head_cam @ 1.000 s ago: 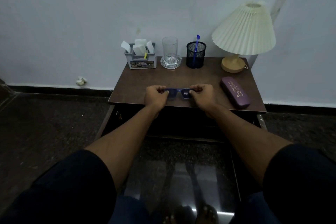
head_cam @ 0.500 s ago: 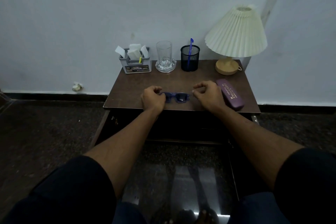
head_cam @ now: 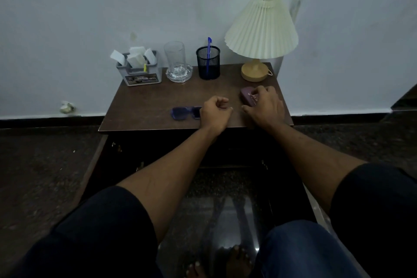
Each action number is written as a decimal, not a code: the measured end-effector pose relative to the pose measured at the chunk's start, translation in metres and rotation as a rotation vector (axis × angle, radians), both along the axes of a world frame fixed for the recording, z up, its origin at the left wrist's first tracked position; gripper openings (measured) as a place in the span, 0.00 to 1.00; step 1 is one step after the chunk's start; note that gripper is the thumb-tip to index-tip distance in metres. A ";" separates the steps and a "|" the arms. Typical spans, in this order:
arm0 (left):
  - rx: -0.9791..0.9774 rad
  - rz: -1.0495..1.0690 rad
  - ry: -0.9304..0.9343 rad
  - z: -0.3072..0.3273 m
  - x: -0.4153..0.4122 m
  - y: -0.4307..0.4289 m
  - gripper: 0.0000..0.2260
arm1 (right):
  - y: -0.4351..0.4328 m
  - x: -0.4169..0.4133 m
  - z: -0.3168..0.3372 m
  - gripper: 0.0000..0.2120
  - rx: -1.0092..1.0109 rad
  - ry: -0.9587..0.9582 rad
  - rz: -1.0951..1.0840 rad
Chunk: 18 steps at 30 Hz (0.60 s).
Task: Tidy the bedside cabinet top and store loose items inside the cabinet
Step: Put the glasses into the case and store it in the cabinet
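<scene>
Blue sunglasses [head_cam: 185, 113] lie folded near the front edge of the brown cabinet top [head_cam: 153, 99]. My left hand [head_cam: 214, 112] is curled into a loose fist just right of them, covering their right end; nothing shows inside its fingers. My right hand [head_cam: 264, 106] lies over the purple glasses case [head_cam: 247, 95], fingers curled across its top and thumb at its near side. Only the case's far left end shows.
Along the back stand a grey holder with paper slips [head_cam: 139, 69], a glass in a glass dish [head_cam: 177, 63], a black mesh pen cup [head_cam: 208, 63] and a pleated lamp [head_cam: 261, 36]. Below, the cabinet front is dark with its doors swung open [head_cam: 93, 165].
Both hands let go of the sunglasses, which stay on the top. My left hand moved to their right side. My right hand went right onto the purple case.
</scene>
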<state>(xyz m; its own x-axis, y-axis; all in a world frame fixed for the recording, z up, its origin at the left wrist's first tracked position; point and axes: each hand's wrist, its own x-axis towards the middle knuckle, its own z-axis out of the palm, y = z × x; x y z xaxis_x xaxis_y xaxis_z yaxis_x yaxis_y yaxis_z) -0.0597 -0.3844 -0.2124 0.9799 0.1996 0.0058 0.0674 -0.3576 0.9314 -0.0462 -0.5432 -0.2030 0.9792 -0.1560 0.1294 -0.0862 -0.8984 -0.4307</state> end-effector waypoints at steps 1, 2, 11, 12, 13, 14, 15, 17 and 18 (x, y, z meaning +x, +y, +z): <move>-0.009 -0.020 0.029 -0.003 0.001 -0.003 0.10 | -0.001 0.000 -0.002 0.31 0.013 0.011 0.000; -0.008 -0.037 0.061 -0.005 0.002 -0.005 0.10 | -0.002 0.000 -0.003 0.31 0.020 0.016 0.004; -0.069 -0.113 0.236 -0.006 0.000 -0.005 0.13 | -0.012 -0.011 0.013 0.26 0.168 -0.020 0.186; -0.122 -0.089 0.236 -0.004 0.000 -0.002 0.17 | -0.012 -0.015 0.018 0.26 0.199 -0.012 0.246; -0.183 -0.062 0.232 -0.001 -0.002 0.001 0.23 | -0.012 -0.020 0.024 0.25 0.228 -0.007 0.304; -0.255 -0.043 0.235 0.004 -0.005 0.005 0.31 | -0.010 -0.025 0.029 0.25 0.257 -0.009 0.353; -0.345 -0.036 0.243 0.010 -0.009 0.011 0.37 | -0.008 -0.030 0.034 0.24 0.288 -0.015 0.394; -0.570 -0.053 0.264 0.021 -0.017 0.024 0.43 | -0.002 -0.038 0.045 0.22 0.350 -0.017 0.459; -0.679 -0.072 0.272 0.027 -0.023 0.033 0.43 | 0.002 -0.043 0.051 0.21 0.373 -0.015 0.488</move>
<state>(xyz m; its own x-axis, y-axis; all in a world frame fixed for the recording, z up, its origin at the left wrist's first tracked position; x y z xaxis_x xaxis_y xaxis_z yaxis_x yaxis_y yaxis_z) -0.0823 -0.3512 -0.1855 0.9399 0.0075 -0.3413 0.3256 0.2804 0.9030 -0.0896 -0.5408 -0.1523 0.9476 0.2726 0.1667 0.3056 -0.6214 -0.7214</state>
